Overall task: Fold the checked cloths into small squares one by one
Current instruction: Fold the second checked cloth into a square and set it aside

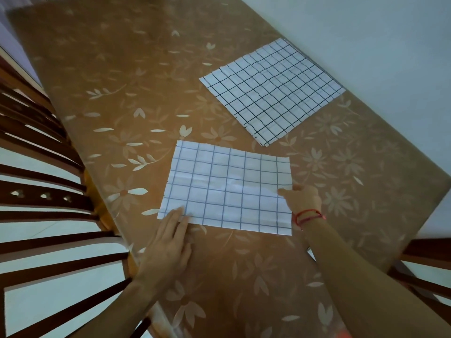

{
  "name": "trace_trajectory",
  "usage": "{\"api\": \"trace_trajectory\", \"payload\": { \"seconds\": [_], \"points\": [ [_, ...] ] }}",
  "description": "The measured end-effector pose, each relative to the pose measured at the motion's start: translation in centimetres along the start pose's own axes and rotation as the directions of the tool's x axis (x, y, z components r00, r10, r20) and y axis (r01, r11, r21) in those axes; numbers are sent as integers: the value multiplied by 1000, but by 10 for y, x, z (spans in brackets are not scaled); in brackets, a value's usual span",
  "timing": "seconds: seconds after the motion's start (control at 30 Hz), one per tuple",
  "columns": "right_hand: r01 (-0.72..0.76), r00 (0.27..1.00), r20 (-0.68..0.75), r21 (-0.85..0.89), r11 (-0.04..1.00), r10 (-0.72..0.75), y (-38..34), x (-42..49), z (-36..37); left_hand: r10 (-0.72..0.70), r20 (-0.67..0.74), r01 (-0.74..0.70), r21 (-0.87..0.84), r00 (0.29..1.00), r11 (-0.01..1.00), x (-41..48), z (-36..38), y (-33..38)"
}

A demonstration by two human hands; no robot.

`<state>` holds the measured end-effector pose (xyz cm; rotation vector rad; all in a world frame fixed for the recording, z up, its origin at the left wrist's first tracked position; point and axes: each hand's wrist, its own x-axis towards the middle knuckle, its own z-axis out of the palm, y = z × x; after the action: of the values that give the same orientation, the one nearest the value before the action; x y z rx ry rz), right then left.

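A white checked cloth point(227, 186), folded into a rectangle, lies flat near the table's front. My left hand point(168, 242) rests with straight fingers on its near left corner. My right hand point(302, 198), a red string round the wrist, sits at the cloth's right edge with its fingers on the fabric; whether they pinch the edge I cannot tell. A second checked cloth point(273, 89), or a small stack of them, lies spread out farther back on the right.
The table point(127, 76) wears a brown floral cover. Wooden chair backs point(44, 186) line its left side, and another chair point(424, 264) stands at the right. A pale wall runs along the far right edge.
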<state>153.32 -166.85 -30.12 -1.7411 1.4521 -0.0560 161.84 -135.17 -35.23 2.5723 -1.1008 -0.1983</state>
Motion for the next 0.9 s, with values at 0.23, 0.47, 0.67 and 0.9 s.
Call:
{"api": "trace_trajectory", "payload": {
  "seconds": [0.23,0.47,0.67,0.9],
  "points": [
    [-7,1000,-3,-10,1000,7,16,-13,-9,285,-35,-287,-137,958,948,39,30,65],
    [-6,999,34,-21,1000,7,33,-22,-13,432,50,-427,-84,900,900,70,51,102],
    [10,997,81,70,997,-16,44,-24,-22,459,85,-466,96,884,880,78,57,106],
    [216,941,297,-164,963,-161,54,-42,-37,404,64,-409,109,913,906,75,59,108]
  ]
}}
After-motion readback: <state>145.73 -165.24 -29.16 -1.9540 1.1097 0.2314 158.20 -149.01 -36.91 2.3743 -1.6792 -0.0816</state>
